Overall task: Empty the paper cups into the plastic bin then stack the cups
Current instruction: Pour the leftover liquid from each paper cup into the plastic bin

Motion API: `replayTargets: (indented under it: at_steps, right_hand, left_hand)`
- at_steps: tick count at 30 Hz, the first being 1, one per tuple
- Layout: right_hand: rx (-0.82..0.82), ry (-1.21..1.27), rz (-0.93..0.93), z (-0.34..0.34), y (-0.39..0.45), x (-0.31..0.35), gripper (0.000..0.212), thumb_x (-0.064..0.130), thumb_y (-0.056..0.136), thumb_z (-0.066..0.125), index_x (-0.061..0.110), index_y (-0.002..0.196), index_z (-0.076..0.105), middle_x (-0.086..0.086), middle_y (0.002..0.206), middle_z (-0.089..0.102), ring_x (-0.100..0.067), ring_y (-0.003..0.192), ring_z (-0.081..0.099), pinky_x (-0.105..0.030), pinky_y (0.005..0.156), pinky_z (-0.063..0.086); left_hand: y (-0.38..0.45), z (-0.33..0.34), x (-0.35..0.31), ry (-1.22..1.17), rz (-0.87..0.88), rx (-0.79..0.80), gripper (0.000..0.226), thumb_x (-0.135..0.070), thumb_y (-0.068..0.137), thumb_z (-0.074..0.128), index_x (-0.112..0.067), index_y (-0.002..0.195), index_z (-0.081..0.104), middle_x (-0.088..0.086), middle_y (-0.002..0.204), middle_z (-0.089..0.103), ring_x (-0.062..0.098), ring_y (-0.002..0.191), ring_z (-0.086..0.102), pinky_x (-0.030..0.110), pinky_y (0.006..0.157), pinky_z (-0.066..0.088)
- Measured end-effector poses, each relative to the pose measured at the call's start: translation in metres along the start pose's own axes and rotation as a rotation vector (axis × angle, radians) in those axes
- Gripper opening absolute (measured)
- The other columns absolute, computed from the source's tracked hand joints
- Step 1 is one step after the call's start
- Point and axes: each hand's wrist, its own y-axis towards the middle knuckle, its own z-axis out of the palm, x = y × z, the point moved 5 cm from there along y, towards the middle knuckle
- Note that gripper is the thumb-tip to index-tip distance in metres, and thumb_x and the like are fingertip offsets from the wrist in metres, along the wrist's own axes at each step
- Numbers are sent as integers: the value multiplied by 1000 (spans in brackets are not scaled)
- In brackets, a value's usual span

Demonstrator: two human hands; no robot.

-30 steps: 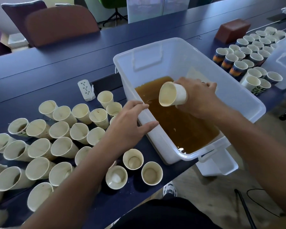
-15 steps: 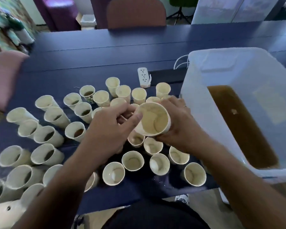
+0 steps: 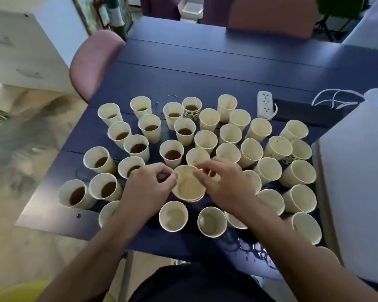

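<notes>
Hands (image 3: 189, 185) pinch cup (image 3: 189, 188) rim | cups crowd all sides

Cream paper cups (image 3: 205, 140), brown liquid (image 3: 172, 154), navy table (image 3: 205, 73).

An empty paper cup (image 3: 189, 184) is pinched at its rim by the left hand (image 3: 147, 188) and the right hand (image 3: 225, 186), above a dark blue bench (image 3: 205, 73) crowded with cups, several holding brown liquid.

No text, brand or number can be read anywhere. Two paper cups, one printed cup (image 3: 192, 110) at the back and another printed cup (image 3: 290, 157) to the right, carry green and white markings. These are too blurred to make out
</notes>
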Motion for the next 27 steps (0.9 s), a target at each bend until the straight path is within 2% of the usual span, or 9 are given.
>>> replayTargets:
  at_steps: [2,5,8,10,13,16,21,24,27]
  right_hand:
    - [-35,-36,-34,8,17,5,22,40,93,61,27,104,75,17,85,64,-7,76,56,-42,78,51]
    - [-33,-99,-13,22,39,5,20,34,95,63,24,105,76,7,90,71,-10,80,58,-33,75,50]
    - [53,-184,19,45,53,-1,21,35,97,59,25,108,74,4,92,71,-14,87,59,-35,76,50]
    - [119,-232,17,57,58,-5,23,34,97,58,23,109,74,2,95,72,-18,92,60,-37,79,50]
    - [159,-289,8,70,61,-9,25,32,98,57,21,111,75,0,100,72,-20,99,58,-32,81,45]
    - [184,-371,21,80,60,-15,26,33,99,54,20,107,75,-1,97,70,-20,97,54,-28,70,33]
    - [261,-491,-8,96,60,-23,29,31,102,48,19,104,74,-1,99,71,-21,92,51,-31,68,30]
    - [272,-543,-27,99,62,-24,33,37,103,46,19,104,74,-2,98,71,-24,94,53,-31,68,29]
    - [196,-548,-39,92,62,-22,36,46,100,49,22,111,73,-2,98,71,-25,100,56,-34,71,37]
  left_hand:
    - [5,-11,5,-25,-20,-12,17,-42,92,67,-30,84,75,-14,71,70,-1,71,65,26,66,47]
    - [16,-29,13,-74,-38,-41,25,-49,97,58,-31,92,73,-13,71,71,2,72,66,27,67,48]
    - [33,-44,27,15,-77,-74,25,-50,98,55,-30,100,70,-12,74,71,4,75,66,27,69,48]
    - [44,-47,35,91,-75,-71,25,-50,98,54,-30,104,69,-12,81,72,8,81,67,34,75,54]
    - [58,-47,42,187,-46,-60,21,-45,98,57,-29,107,67,-9,87,70,13,84,66,38,77,57]
    - [70,-41,43,256,-30,-26,15,-42,98,58,-30,104,66,-10,86,67,14,83,63,31,67,49]
    - [87,-16,40,320,-27,87,20,-40,98,59,-28,113,64,-5,98,69,17,92,64,45,85,57]
    - [98,-3,41,383,-35,105,28,-42,98,58,-26,121,63,-2,101,70,19,95,65,46,85,57]
    - [111,7,43,470,-64,109,34,-41,100,55,-21,127,61,4,112,70,24,102,64,42,84,56]
